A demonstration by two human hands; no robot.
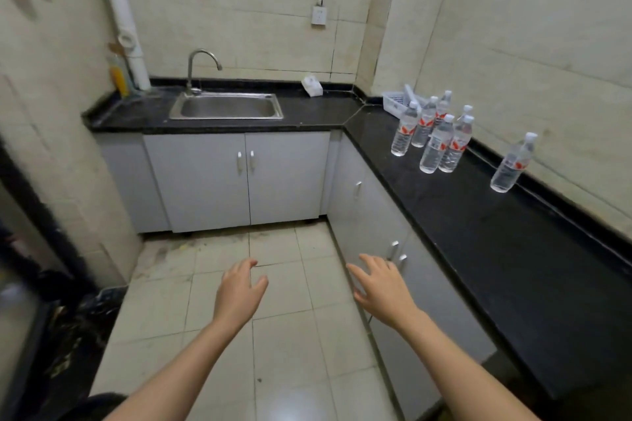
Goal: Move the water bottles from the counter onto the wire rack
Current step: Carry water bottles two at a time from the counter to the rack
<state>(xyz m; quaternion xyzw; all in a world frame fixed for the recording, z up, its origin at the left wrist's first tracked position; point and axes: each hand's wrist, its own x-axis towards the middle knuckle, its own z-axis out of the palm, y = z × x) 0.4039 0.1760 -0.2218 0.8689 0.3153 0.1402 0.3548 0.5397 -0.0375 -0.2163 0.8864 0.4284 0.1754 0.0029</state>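
a: item one, far left?
b: steel sink [225,107], set in the black counter [307,109].
a: hands?
b: left hand [239,287], fingers spread, holding nothing, over floor tiles [290,345]. right hand [383,290], likewise spread and unladen, before cabinet doors [431,301].
a: task goods?
b: white basket [393,101]; just beside it, water bottles [436,143], upright, clustered on the counter. lone bottle [512,162] apart, further right.

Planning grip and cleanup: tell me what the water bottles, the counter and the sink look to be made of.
Water bottles: clear thin plastic, probably PET; see-through walls, white caps, printed labels.
Counter: dark polished stone or a look-alike; glossy, reflects light.
Sink: brushed stainless steel, by its dull grey metallic sheen.
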